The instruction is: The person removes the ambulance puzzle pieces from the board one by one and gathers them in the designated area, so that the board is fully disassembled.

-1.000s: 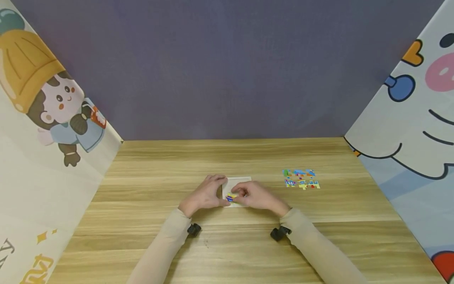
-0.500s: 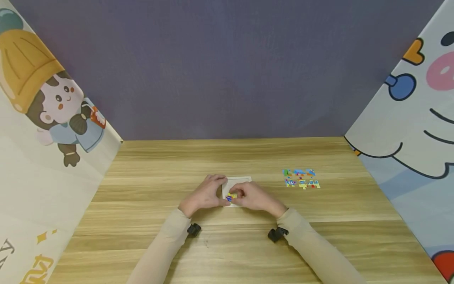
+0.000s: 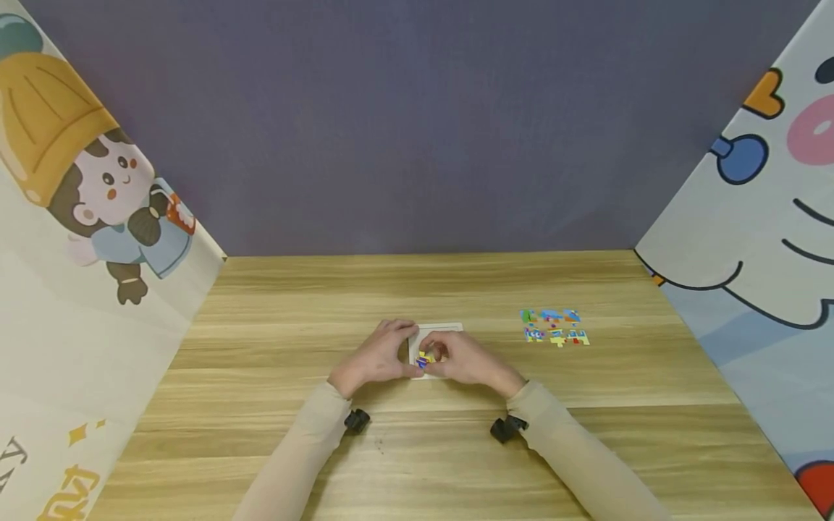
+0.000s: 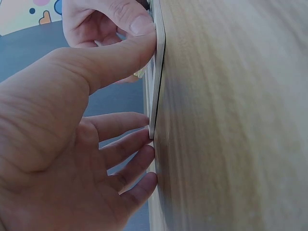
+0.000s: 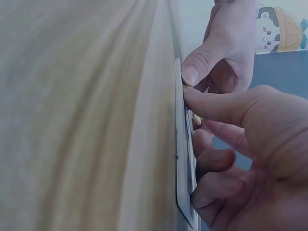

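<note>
A pale puzzle tray (image 3: 449, 328) with a raised rim lies on the table in the head view. My left hand (image 3: 381, 353) holds its left side, thumb at the near corner and fingertips at the far corner. In the left wrist view, that thumb (image 4: 115, 60) lies along the tray's edge. My right hand (image 3: 465, 358) reaches over the tray from the right and pinches a small yellow and blue jigsaw piece (image 3: 423, 359) near the left thumb. The right wrist view shows the piece mostly hidden behind the fingers, with a yellow edge (image 5: 196, 119) showing.
Several colourful jigsaw pieces (image 3: 554, 336) lie in two rows on the table to the right of the tray. The wooden table (image 3: 293, 304) ends at a dark back wall (image 3: 417, 130). Cartoon-printed panels (image 3: 117, 188) stand at both sides.
The right hand has shifted slightly left, and the yellow and blue jigsaw piece has turned a little in its fingers. The left hand and the tray stay in place.
</note>
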A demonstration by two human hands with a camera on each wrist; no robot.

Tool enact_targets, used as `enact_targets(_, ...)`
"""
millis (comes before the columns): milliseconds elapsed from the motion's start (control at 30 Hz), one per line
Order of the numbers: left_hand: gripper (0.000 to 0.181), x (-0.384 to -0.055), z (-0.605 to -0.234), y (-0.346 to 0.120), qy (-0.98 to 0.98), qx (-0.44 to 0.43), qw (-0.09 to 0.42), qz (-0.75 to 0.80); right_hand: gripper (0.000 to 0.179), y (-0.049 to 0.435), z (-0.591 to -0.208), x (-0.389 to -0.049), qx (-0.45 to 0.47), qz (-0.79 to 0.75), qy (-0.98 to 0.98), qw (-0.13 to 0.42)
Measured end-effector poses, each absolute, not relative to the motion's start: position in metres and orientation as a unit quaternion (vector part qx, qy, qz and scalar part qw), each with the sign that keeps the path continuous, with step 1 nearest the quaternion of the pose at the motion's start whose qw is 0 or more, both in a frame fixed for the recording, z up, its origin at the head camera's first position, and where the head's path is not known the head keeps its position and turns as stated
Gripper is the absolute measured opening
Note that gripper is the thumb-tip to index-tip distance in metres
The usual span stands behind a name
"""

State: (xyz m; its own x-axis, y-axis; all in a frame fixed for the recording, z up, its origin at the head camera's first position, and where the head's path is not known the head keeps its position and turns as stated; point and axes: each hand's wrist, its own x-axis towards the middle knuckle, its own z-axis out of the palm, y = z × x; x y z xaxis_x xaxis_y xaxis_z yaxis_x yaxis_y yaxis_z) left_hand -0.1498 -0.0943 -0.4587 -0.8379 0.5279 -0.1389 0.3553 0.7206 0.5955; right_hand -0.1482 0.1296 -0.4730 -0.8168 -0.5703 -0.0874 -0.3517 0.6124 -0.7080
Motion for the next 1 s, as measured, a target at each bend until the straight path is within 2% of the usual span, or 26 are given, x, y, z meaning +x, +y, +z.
enact_targets(167,0.09,-0.15,-0.459,-0.094,0.916,0.241,0.15,0.284,0.033,0.131,-0.471,-0.146,-0.268,-0.357,0.884,0.141)
enact_targets(300,0.09,-0.151,-0.46,-0.093,0.916,0.242,0.146,0.283,0.034,0.134,-0.469,-0.145,-0.272,-0.374,0.874,0.151)
enact_targets(1000,0.089,-0.151,-0.462,-0.094,0.919,0.243,0.148,0.271,0.022,0.144,-0.475,-0.15,-0.256,-0.403,0.868,0.137)
